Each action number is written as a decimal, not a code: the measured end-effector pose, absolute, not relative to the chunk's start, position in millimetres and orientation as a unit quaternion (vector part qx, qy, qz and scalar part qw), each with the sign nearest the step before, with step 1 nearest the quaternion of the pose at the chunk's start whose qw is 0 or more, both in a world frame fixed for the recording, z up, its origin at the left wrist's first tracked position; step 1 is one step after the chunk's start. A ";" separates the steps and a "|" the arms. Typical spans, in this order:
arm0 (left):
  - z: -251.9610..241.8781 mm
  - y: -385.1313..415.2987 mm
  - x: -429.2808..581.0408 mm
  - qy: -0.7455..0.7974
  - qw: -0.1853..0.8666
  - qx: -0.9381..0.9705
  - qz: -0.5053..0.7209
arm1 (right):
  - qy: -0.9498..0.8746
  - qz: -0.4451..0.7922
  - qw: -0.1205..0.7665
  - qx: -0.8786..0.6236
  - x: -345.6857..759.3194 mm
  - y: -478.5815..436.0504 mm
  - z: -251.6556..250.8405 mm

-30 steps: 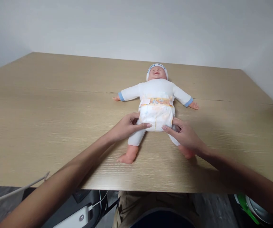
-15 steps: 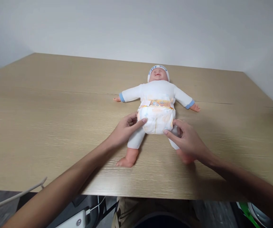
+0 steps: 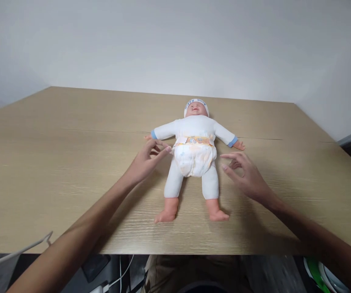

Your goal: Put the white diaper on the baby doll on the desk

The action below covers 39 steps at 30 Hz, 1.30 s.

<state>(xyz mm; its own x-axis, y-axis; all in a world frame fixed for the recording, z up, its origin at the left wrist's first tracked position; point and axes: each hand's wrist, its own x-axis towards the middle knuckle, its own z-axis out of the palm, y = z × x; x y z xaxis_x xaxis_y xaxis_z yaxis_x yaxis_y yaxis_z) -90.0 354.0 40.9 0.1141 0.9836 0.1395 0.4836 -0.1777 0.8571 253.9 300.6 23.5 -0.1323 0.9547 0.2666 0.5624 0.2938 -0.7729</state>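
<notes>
**Hands.** Left hand (image 3: 146,160), centre-left of the frame: hovering open and gripping nothing, with its fingers (image 3: 163,151) stretching toward the side of the diaper (image 3: 195,158). The tips are lying just beside it; whether they are touching it is unclear. Right hand (image 3: 248,175), centre-right: likewise hanging open and empty, forefinger pointing inward, the other fingers curling loosely, standing a little apart from the doll's thigh. The two hands are flanking the waist, one to each side, apparently so that each has its own edge of the diaper in reach.

**Doll** (image 3: 193,130), centre of the frame: lying on its back on the bench (image 3: 56,162), head pointing away, feet toward the lower edge. Arms are spreading flat, which seems to be keeping it from rolling; legs are resting slightly parted, leaving the diaper facing up and unobstructed. The diaper is sitting closed around the hips, its printed band running across the belly. A white cap (image 3: 196,103) is covering the head.

**Surroundings.** A pale cable (image 3: 16,252) is trailing off the lower left corner; a plain wall (image 3: 163,40) is filling the upper frame.
</notes>
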 end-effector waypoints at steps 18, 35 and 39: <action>61.5 461.7 -78.8 0.341 0.431 0.807 0.215 | -0.741 0.457 0.296 -0.392 242.7 446.6 33.6; 34.1 455.7 -62.1 0.411 0.388 0.747 0.349 | -0.727 0.367 0.399 -0.422 233.8 452.5 14.6; 33.0 462.8 -75.0 0.489 0.212 0.763 0.367 | -0.759 0.127 0.426 -0.476 247.3 447.4 11.4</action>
<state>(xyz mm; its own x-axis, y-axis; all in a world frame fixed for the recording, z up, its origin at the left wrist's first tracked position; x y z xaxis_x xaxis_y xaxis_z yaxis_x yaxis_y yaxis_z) -75.0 462.8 33.0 0.2532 0.9011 0.3520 0.5895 -0.4322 0.6824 247.3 447.4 11.4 -0.1831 0.8309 0.5254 0.6145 0.5139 -0.5986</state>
